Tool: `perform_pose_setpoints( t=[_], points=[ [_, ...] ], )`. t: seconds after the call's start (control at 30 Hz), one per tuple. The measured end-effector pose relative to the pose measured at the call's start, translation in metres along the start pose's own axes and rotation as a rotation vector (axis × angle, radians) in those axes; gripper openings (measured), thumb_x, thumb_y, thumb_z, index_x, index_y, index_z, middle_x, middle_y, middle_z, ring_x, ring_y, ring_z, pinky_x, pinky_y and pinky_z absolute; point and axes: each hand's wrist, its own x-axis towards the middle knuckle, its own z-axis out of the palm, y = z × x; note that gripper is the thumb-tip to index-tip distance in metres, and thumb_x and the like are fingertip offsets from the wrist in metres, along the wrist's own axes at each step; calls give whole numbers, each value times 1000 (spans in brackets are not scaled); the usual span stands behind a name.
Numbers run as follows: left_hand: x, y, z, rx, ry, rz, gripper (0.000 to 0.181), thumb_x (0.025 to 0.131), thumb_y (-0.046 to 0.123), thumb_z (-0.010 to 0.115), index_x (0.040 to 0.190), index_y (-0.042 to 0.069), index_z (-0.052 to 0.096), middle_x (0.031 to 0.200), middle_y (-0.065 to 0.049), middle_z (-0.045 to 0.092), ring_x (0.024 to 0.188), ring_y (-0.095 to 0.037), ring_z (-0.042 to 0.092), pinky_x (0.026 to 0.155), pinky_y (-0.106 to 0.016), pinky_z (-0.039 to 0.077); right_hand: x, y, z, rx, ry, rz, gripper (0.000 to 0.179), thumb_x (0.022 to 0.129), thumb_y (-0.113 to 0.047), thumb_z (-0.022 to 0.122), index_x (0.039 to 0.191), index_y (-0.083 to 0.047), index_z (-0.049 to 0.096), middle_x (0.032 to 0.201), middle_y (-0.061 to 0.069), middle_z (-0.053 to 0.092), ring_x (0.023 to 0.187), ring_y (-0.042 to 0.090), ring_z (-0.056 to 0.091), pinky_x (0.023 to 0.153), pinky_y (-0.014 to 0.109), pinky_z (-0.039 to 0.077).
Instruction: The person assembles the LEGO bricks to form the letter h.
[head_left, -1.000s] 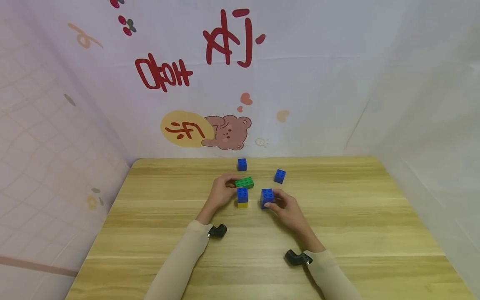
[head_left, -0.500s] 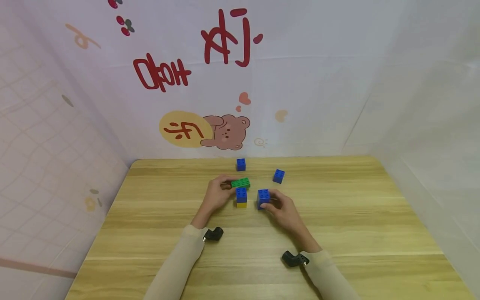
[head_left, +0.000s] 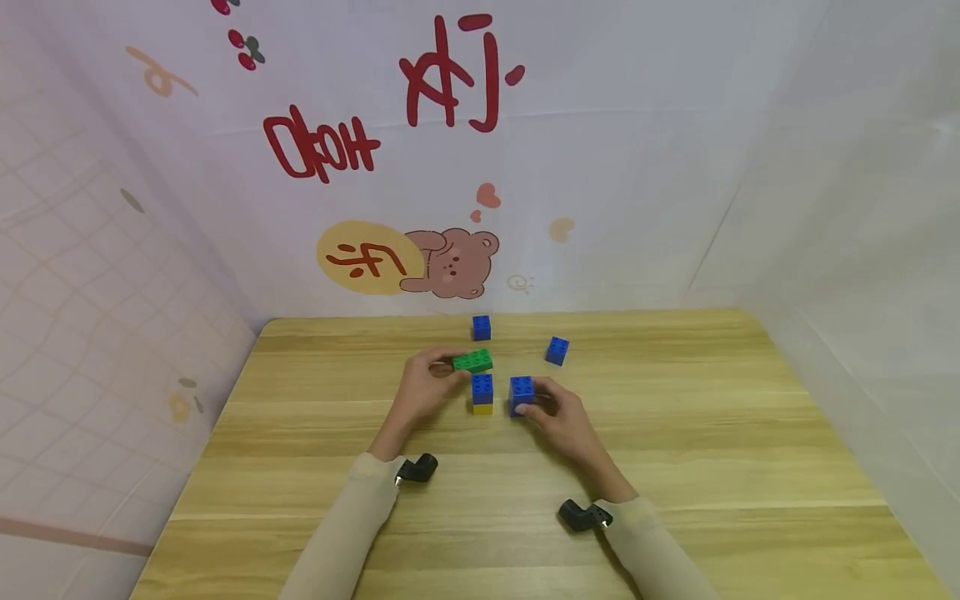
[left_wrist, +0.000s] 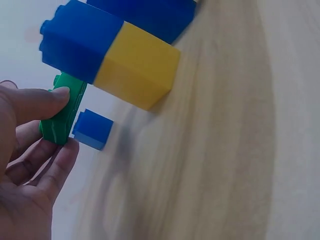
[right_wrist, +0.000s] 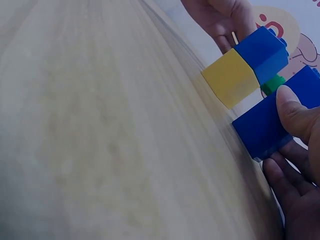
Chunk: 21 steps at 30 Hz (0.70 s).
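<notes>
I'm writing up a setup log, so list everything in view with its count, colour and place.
green brick: 1, green, in the left hand
tall block: 1, blue, in the right hand
stack: 1, blue over yellow, between the hands
loose bricks: 2, blue, toward the table's far edge
table: 1, light wood, under the bricks
walls: 3, whitish, behind and beside the table
bear print: 1, brown, low on the back wall
writing: several characters, red, back wall
small prints: several, mixed colours, walls
wrist cameras: 2, black, at the cuffs
sleeves: 2, cream, near edge
hands: 2, bare, mid-table
</notes>
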Motion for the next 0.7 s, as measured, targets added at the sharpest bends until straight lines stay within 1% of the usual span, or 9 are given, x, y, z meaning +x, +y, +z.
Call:
perform_pose_setpoints(
  t=[0.07, 0.17, 0.23, 0.33, 0.5, 0.6, 0.7],
  points=[
    [-1, 3, -2, -7, -1, -12, 32, 89, 13, 81, 120, 14, 75, 123, -8, 68, 109, -25, 70, 93, -34, 62, 3, 8, 2, -3, 3, -5, 40, 93, -5, 73, 131, 3, 61, 126, 25, 68, 119, 43, 65, 104, 57, 53],
    [-2, 7, -6, -3, 2, -19, 32, 89, 13, 81, 121, 14, 74, 126, -7, 67, 110, -23, 68, 94, -30, 61, 7, 22, 4, -8, 1, -14, 41, 93, -9, 75, 131, -1, 63, 126, 22, 69, 120, 39, 66, 104, 52, 55],
    [-2, 10, -7, -2, 1, -11, 33, 90, 12, 80, 122, 12, 74, 127, -8, 66, 111, -24, 66, 95, -30, 61, 10, 31, 5, -10, 0, -16, 42, 93, -13, 76, 131, -4, 63, 126, 19, 70, 120, 36, 67, 104, 49, 56],
    [-2, 14, -9, -19, 1, 15, 33, 90, 9, 80, 122, 10, 73, 127, -10, 67, 112, -26, 65, 97, -33, 60, 12, 34, 5, -17, -2, -25, 42, 92, -17, 77, 131, -8, 65, 125, 15, 71, 118, 32, 68, 102, 45, 57],
    [-4, 20, -9, -66, -3, 43, 34, 89, 5, 79, 122, 7, 73, 125, -14, 66, 113, -31, 64, 101, -42, 59, 14, 37, 7, -21, 9, -26, 41, 91, -20, 78, 129, -10, 66, 123, 12, 72, 116, 29, 69, 100, 43, 58],
    [-6, 23, -9, -72, -2, 54, 34, 89, 4, 79, 123, 7, 73, 124, -13, 66, 112, -30, 64, 103, -46, 57, 14, 36, 9, -23, 19, -13, 40, 91, -18, 78, 128, -11, 66, 122, 12, 72, 115, 29, 70, 100, 43, 58],
    [-8, 27, -9, -70, 3, 72, 34, 89, 3, 78, 122, 9, 73, 124, -11, 66, 111, -26, 64, 103, -49, 57, 15, 36, 11, -30, 25, -7, 40, 91, -15, 78, 129, -9, 65, 123, 14, 72, 114, 30, 70, 101, 46, 58]
  ],
)
